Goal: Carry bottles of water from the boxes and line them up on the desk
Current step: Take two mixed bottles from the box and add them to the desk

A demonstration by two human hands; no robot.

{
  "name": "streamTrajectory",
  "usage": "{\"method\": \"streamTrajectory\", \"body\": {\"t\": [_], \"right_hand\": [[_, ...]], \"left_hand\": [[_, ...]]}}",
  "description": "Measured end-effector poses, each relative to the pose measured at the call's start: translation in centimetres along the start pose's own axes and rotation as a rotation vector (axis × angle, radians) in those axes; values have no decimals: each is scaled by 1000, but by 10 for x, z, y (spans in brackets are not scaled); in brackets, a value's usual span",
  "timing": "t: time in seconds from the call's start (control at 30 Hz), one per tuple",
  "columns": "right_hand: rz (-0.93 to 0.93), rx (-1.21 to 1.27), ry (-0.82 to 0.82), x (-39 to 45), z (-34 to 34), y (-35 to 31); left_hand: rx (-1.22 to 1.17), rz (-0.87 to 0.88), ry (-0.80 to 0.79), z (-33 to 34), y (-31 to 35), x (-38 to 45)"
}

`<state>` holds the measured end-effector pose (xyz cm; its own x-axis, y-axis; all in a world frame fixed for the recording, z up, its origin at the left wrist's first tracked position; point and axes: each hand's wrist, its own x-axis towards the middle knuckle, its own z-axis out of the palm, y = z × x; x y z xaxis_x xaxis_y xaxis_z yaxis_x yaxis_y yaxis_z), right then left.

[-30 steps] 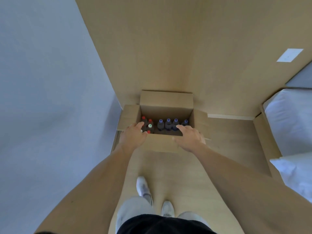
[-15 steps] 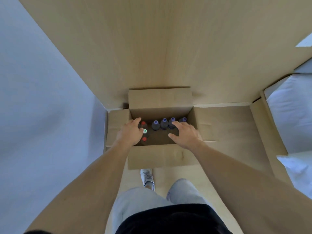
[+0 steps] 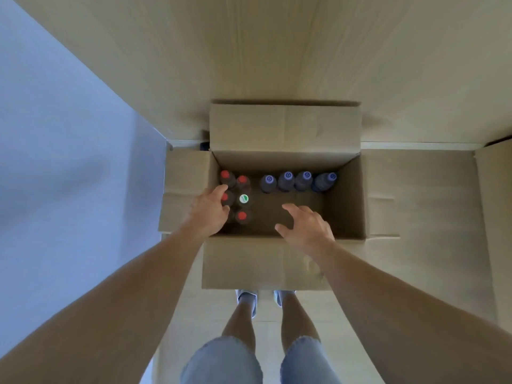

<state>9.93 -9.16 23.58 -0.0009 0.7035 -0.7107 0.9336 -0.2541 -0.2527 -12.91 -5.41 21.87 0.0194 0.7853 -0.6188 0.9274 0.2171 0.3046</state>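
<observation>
An open cardboard box (image 3: 346,195) stands on the floor just in front of my feet. Along its far wall is a row of several blue-capped bottles (image 3: 288,180). At its left end stands a cluster of red-capped bottles (image 3: 242,180) and one green-and-white-capped bottle (image 3: 243,199). My left hand (image 3: 207,214) reaches into the left end, thumb and fingers curled round a red-capped bottle (image 3: 225,197). My right hand (image 3: 307,227) hovers over the bare middle of the box with fingers spread, holding nothing.
The box's four flaps lie folded outward, the near one (image 3: 249,261) above my shoes (image 3: 246,297). A tall wooden panel (image 3: 277,51) rises right behind the box, and a blue-grey wall (image 3: 69,162) lies to the left. A wooden edge (image 3: 493,217) runs along the right.
I have stepped up to the box and leaned over it. Both hands have gone from its near rim down inside, and the left has closed round a red-capped bottle.
</observation>
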Motion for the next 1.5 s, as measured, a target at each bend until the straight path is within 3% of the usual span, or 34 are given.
{"method": "streamTrajectory", "body": {"t": [0.53,1.07,1.27,1.5], "right_hand": [[-4,-6,-130,161,92,33],[57,54,-177,206,116,81],[32,118,-147,208,113,85],[-23,177,-67,213,96,102]], "left_hand": [[102,-31,-176,121,-16,141],[347,33,-74,162,-3,206],[209,123,-45,154,10,203],[-90,375,-98,127,33,202]]}}
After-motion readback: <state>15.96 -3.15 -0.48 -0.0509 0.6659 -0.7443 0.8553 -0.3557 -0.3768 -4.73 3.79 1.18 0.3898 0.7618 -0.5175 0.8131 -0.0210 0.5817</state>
